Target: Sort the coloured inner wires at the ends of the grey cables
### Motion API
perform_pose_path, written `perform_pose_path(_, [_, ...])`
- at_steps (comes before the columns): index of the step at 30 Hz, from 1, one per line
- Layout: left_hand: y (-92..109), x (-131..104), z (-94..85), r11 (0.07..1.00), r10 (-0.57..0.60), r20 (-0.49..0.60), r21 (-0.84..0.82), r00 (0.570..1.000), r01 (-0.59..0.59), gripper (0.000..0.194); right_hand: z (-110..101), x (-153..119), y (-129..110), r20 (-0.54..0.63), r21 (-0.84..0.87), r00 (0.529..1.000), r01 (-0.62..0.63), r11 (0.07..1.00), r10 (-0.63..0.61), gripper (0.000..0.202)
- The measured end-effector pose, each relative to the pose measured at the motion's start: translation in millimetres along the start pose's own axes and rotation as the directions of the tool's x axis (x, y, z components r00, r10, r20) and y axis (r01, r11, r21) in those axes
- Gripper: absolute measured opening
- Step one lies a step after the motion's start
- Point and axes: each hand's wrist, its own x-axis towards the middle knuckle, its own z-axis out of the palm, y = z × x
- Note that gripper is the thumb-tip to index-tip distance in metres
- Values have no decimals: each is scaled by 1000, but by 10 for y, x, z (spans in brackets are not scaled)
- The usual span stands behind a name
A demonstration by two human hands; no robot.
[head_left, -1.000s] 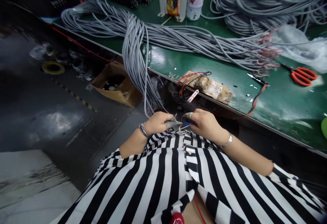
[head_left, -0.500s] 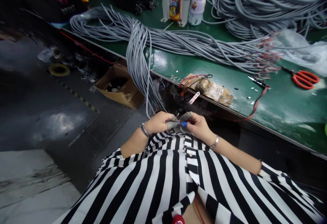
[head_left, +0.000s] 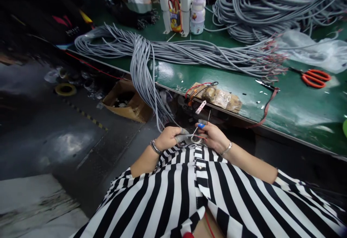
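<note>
My left hand (head_left: 167, 139) is closed around a grey cable (head_left: 187, 136) close to its end, in front of my striped shirt. Thin wires (head_left: 195, 131), one whitish and one reddish, fan out of that end toward my right hand (head_left: 217, 137). The right fingers are closed on these wires, and a thin strand sticks up above them. Grey coverings wrap fingertips on both hands, and a blue one (head_left: 201, 125) is on a right fingertip. Beside my left hand, a thick bundle of grey cables (head_left: 143, 68) hangs over the bench edge.
On the green bench (head_left: 168, 72) lie orange-handled scissors (head_left: 316, 78), a small blade tool (head_left: 265, 85) with a reddish strap, and a taped wooden block (head_left: 217, 96). A bottle (head_left: 198, 13) and large cable coils (head_left: 271, 6) stand behind. Below is a cardboard box (head_left: 127, 109).
My right hand has drawn slightly away from the left, and the cable end with its spread wires now shows between them. The whole view has shifted a little.
</note>
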Motion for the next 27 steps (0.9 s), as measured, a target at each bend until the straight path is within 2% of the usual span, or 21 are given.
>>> perform_pose_path(2, [-64,-35,2,959,-46,-94,-284,994,18,37,-35,33,-41,-56,-19,996,63,998,-64,38])
perform_pose_path(4, [-125,-68,11,848,-138,-280,-530,950,-33,43,-63,11,-65,-42,-101,989,138,985,-142,38])
perform_pose_path(6, [-160,-92,7,722,-228,-439,-676,869,-151,46,-73,-68,-69,93,-270,975,219,937,-201,33])
perform_pose_path(8, [-160,-108,-15,622,-283,-487,-749,826,-229,44,-47,-183,-72,323,-475,915,377,795,-241,28])
perform_pose_path(9, [-151,-115,-28,587,-296,-484,-772,824,-243,43,-16,-242,-81,445,-545,856,492,679,-263,26])
perform_pose_path(10, [-139,-122,-37,566,-304,-472,-788,827,-242,42,28,-296,-96,561,-571,775,616,542,-291,24])
perform_pose_path(12, [-119,-136,-38,553,-309,-451,-801,837,-227,42,152,-375,-145,736,-512,579,815,272,-350,16])
perform_pose_path(13, [-115,-142,-27,554,-309,-444,-803,841,-220,43,228,-393,-174,788,-463,487,872,159,-377,15])
perform_pose_path(14, [-117,-147,-11,554,-305,-434,-805,848,-213,44,310,-396,-202,814,-428,418,901,70,-403,16])
perform_pose_path(15, [-122,-150,9,553,-297,-426,-806,855,-210,45,393,-382,-226,820,-418,381,908,7,-428,20])
perform_pose_path(16, [-131,-151,30,551,-283,-416,-808,864,-209,46,474,-354,-246,811,-436,376,899,-33,-448,25])
perform_pose_path(18, [-149,-151,67,544,-249,-390,-813,886,-205,47,616,-263,-273,782,-500,423,864,-56,-458,39])
perform_pose_path(20, [-157,-151,86,537,-224,-372,-818,901,-205,47,719,-155,-285,794,-515,453,856,-52,-404,53])
perform_pose_path(21, [-157,-153,88,533,-222,-366,-822,904,-202,47,754,-105,-287,820,-492,444,869,-50,-361,55])
perform_pose_path(24, [-159,-169,77,528,-252,-332,-834,909,-158,46,797,-13,-277,889,-397,379,918,-19,-258,38])
perform_pose_path(26, [-176,-189,58,543,-266,-283,-834,922,-99,48,781,-1,-244,886,-399,397,916,46,-239,20])
perform_pose_path(27, [-188,-200,43,558,-268,-260,-827,928,-71,50,762,-7,-219,869,-420,435,901,111,-236,16])
